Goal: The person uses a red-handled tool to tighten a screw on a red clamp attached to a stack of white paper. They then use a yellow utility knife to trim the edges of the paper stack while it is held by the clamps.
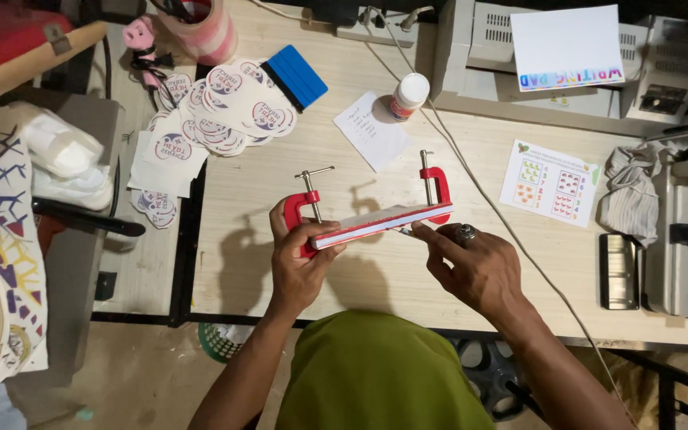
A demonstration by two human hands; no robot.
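Observation:
A thin stack of paper pressed between red-edged boards (384, 221) is held by two red screw clamps, one at its left end (302, 209) and one at its right end (438, 191). My left hand (300, 263) grips the stack's left end by the left clamp. My right hand (475, 267), with a ring on one finger, pinches a thin tool (404, 232) whose tip touches the stack's near edge around the middle. The whole assembly stands over the pale wooden table (296, 191).
A pile of round printed stickers (224, 111) and a blue squeegee (296, 76) lie at the back left. A small white bottle (409, 94), a paper note (372, 131), a picture sheet (549, 181), a cable (479, 191), a grey cloth (631, 191) and machines (567, 64) surround the work.

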